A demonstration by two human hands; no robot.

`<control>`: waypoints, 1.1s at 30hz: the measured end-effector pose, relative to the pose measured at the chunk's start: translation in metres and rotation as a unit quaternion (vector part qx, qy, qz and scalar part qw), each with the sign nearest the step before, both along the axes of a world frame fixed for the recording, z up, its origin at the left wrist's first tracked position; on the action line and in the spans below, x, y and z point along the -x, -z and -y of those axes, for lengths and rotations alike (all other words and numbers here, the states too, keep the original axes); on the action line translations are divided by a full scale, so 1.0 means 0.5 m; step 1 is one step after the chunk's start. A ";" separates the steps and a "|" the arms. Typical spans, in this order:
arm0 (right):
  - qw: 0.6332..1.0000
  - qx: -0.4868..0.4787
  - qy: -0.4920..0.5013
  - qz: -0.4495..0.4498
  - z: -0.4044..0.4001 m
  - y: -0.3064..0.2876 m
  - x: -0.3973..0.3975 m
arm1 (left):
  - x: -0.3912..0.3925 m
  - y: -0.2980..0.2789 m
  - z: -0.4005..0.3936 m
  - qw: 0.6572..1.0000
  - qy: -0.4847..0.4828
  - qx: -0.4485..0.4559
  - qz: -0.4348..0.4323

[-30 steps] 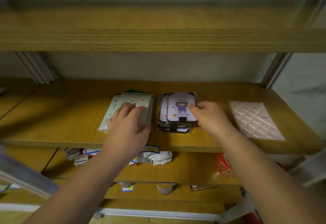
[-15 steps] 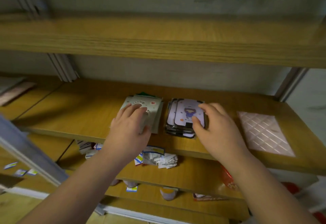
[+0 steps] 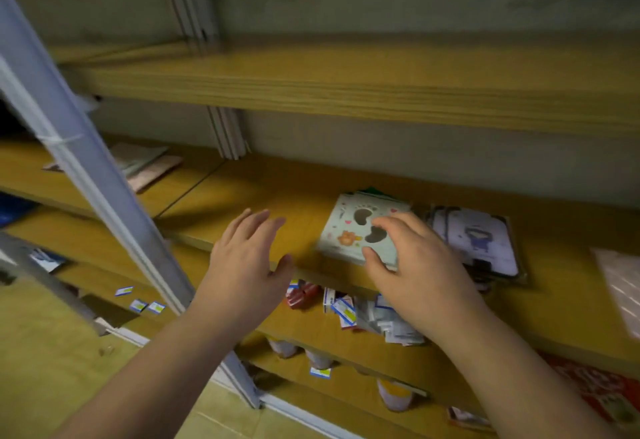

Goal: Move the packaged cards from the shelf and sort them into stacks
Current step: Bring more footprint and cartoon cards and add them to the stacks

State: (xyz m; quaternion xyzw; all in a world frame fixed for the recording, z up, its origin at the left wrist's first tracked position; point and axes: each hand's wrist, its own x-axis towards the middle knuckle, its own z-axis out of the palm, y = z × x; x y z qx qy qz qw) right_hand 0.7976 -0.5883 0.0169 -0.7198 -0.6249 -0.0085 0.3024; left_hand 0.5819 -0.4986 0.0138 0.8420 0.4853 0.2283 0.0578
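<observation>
Pale card pack [image 3: 360,227] lies half hidden under the spread right hand [image 3: 412,265]; left hand [image 3: 246,262] hovers spread.

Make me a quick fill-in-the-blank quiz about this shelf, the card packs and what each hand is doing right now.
1. The right hand rests on the pale green card stack, while the left hand is open and holds ____.
2. The purple-figure card stack lies to the ____ of the pale green card stack.
3. Both stacks sit on a ____ shelf.
4. The small loose packets lie on the shelf ____ the stacks.

Missing words: nothing; right; wooden; below
</observation>
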 end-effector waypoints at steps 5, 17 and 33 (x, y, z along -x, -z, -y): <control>1.000 0.005 -0.019 0.015 -0.072 -0.009 0.139 | 0.142 -0.010 -0.044 1.000 -0.020 -0.012 0.013; 0.997 0.004 -0.076 0.004 -0.263 -0.001 0.576 | 0.617 -0.022 -0.174 0.993 -0.086 -0.020 0.075; 0.991 0.011 -0.133 0.017 -0.562 0.001 0.903 | 0.876 0.029 -0.426 0.990 -0.125 0.015 0.059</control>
